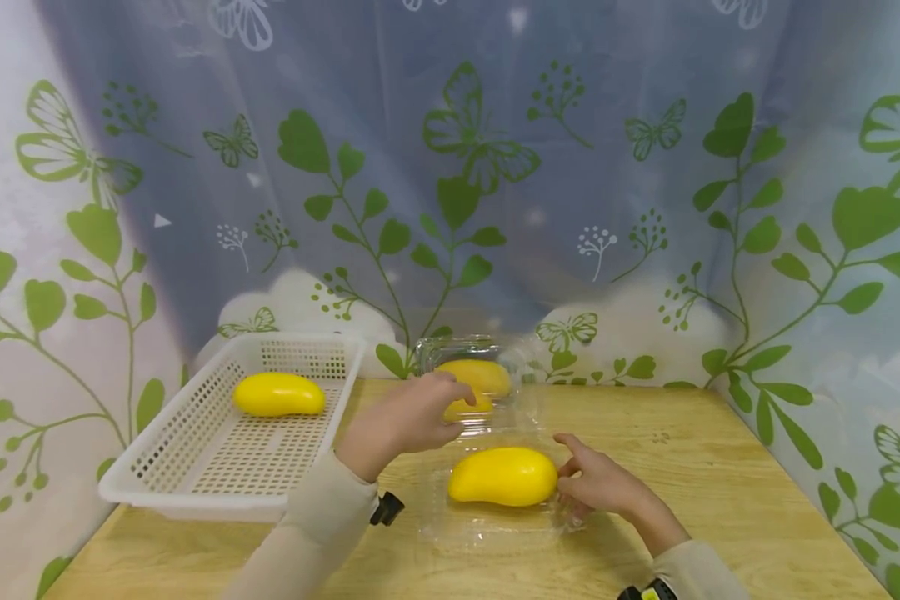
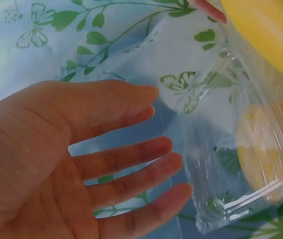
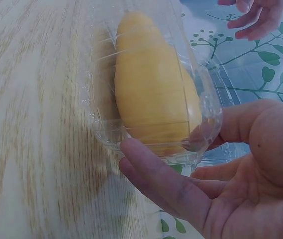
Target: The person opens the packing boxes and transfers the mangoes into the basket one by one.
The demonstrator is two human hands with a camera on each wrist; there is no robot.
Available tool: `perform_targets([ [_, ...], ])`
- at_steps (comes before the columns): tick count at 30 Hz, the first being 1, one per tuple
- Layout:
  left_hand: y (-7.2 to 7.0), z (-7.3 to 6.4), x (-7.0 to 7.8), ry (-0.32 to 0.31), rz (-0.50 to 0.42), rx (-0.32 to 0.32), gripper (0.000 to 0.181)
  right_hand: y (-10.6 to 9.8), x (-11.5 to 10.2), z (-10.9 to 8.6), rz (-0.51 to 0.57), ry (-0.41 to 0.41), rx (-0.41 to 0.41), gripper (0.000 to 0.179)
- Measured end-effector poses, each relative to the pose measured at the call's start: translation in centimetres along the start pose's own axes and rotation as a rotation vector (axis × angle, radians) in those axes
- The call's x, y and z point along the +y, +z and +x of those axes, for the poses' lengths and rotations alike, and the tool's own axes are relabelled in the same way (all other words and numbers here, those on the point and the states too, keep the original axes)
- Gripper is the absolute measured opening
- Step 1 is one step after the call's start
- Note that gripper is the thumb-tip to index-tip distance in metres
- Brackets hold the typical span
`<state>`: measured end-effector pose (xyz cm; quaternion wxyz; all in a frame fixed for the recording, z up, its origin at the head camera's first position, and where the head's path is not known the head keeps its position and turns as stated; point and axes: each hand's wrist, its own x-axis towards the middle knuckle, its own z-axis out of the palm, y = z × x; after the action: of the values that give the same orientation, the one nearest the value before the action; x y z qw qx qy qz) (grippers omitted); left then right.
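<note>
A yellow mango [image 1: 502, 477] lies in a clear plastic box [image 1: 495, 533] at the front of the table. My right hand [image 1: 603, 483] grips the right end of this box, with the thumb at its rim and fingers along its outside in the right wrist view [image 3: 181, 179]. Behind it is more clear plastic [image 1: 521, 417], with yellow mango shapes [image 1: 487, 377] seen through it; whether this is a second box or a lid, I cannot tell. My left hand [image 1: 427, 408] hovers in front of that plastic, its fingers [image 2: 131, 189] loosely extended and holding nothing.
A white perforated basket [image 1: 187, 500] stands on the left of the wooden table [image 1: 690, 450], with one yellow mango [image 1: 279, 394] inside. A patterned curtain [image 1: 615, 192] with green leaves and butterflies hangs right behind the table's back edge.
</note>
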<state>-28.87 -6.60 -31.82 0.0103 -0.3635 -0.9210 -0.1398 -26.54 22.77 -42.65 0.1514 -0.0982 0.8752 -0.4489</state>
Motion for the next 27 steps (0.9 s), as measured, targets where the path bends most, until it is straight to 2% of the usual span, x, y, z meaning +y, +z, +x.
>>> perform_targets([
  [6, 0.9, 0.8, 0.3, 0.01, 0.01, -0.027, 0.035, 0.0, 0.0, 0.0, 0.007, -0.003, 0.0, 0.077],
  [12, 1.9, 1.4, 0.9, 0.038, 0.08, -0.07, 0.041, 0.0, -0.1, -0.1, 0.007, -0.007, 0.007, 0.078],
  [18, 2.5, 2.2, 1.5, 0.02, 0.044, -0.111, 0.044, -0.1, -0.1, -0.2, 0.007, -0.012, 0.0, 0.079],
  [27, 3.3, 3.6, 2.0, 0.025, 0.032, -0.128, 0.044, -0.1, -0.2, -0.2, 0.01, -0.003, 0.007, 0.078],
])
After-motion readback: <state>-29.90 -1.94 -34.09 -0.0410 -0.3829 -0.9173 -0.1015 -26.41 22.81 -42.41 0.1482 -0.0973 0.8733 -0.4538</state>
